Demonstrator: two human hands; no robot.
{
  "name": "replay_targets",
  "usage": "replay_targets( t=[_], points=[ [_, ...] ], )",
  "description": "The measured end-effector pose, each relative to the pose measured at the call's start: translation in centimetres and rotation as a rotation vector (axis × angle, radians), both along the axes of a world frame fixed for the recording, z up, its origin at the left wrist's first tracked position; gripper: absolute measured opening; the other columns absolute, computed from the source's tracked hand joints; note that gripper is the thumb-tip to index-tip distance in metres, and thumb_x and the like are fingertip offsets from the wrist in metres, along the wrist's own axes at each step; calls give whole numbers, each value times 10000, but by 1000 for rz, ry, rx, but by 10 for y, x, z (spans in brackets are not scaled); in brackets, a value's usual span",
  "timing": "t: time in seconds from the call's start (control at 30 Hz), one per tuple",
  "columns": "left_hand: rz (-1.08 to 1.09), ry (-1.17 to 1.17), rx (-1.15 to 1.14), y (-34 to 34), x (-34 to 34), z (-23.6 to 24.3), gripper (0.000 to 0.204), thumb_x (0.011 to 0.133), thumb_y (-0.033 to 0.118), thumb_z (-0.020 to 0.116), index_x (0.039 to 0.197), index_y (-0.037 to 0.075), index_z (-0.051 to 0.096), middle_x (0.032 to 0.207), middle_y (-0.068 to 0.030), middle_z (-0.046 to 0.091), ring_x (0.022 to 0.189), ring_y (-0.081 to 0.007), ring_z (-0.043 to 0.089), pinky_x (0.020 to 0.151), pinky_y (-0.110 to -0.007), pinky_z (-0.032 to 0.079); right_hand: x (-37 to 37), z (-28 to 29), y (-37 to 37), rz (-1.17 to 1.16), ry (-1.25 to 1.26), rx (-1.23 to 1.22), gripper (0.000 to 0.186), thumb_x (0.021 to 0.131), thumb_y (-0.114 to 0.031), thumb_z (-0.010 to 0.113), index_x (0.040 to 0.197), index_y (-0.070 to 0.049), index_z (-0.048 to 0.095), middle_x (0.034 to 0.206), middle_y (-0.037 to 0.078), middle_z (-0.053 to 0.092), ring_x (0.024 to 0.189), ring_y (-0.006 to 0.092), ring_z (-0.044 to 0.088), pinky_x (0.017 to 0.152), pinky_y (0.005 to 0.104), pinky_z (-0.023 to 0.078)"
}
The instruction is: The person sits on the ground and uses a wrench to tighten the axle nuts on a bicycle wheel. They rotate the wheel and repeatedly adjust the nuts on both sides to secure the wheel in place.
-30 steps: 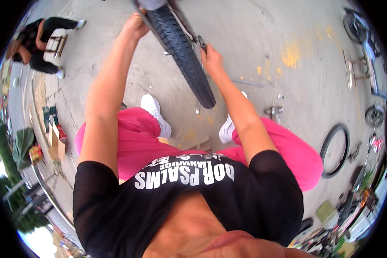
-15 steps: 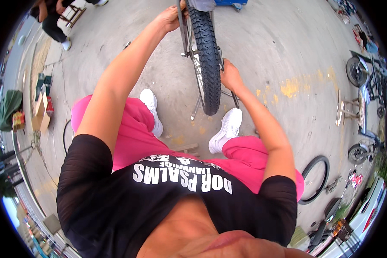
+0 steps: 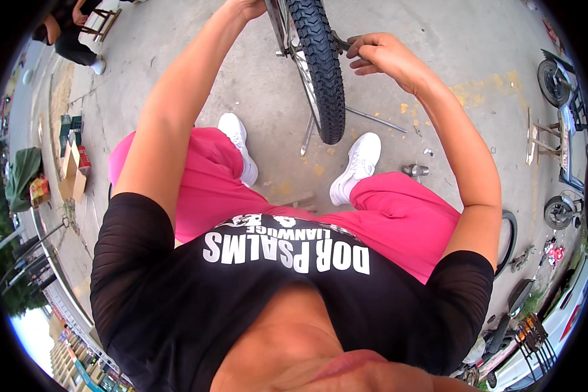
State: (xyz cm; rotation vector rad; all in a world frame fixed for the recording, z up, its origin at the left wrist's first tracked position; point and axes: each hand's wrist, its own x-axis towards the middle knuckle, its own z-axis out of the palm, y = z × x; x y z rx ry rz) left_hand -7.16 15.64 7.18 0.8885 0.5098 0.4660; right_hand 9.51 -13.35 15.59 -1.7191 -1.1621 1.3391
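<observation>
A bicycle wheel with a knobby black tire (image 3: pixel 321 72) stands upright in front of me, rising past the top edge. My left hand (image 3: pixel 249 8) is at the frame tubes (image 3: pixel 277 26) on the wheel's left; its fingers are cut off by the picture edge. On the wheel's right, my right hand (image 3: pixel 389 57) is beside the hub. Its thumb and forefinger close on a dark metal piece (image 3: pixel 340 43), while the other fingers curl loosely. Whether that piece is a tool or part of the bicycle is unclear. Below it, a thin metal rod (image 3: pixel 375 119) sticks out to the right.
My white shoes (image 3: pixel 364 157) flank the wheel. A small metal part (image 3: pixel 415 171) lies by my right knee. Cardboard boxes (image 3: pixel 72 173) stand at left, with a seated person (image 3: pixel 75 42) beyond. A wooden stool (image 3: pixel 545 140) and a motorbike (image 3: pixel 558 81) are at right.
My right hand has moved up and outward, its grip looser; the dark bar that pointed down from it no longer shows. The wheel sits higher in view, and my left hand has slid mostly out of the picture.
</observation>
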Motion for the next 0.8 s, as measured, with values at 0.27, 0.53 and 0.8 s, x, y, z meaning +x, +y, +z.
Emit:
replay_targets(
  t=[0.27,0.53,0.8],
  points=[
    [-81,7,-97,40,-4,-16,336,871,265,591,1128,51,555,1115,-88,609,1000,-211,579,930,-404,451,-8,4,6,138,-195,290,228,804,-150,451,952,-8,553,940,109,593,845,185,608,754,319,515],
    [-116,-58,77,-26,24,31,388,893,336,524,1145,42,538,1082,-98,597,1022,-226,553,928,-379,440,16,-25,22,144,-478,775,269,792,-164,492,994,9,528,782,189,600,721,302,610,644,378,486],
    [-50,-37,99,-33,11,31,339,881,285,532,1117,42,545,1011,-86,598,966,-220,548,887,-367,441,15,-20,33,151,-399,829,282,844,-224,506,1007,2,468,860,260,575,821,402,577,716,462,450]
  ],
)
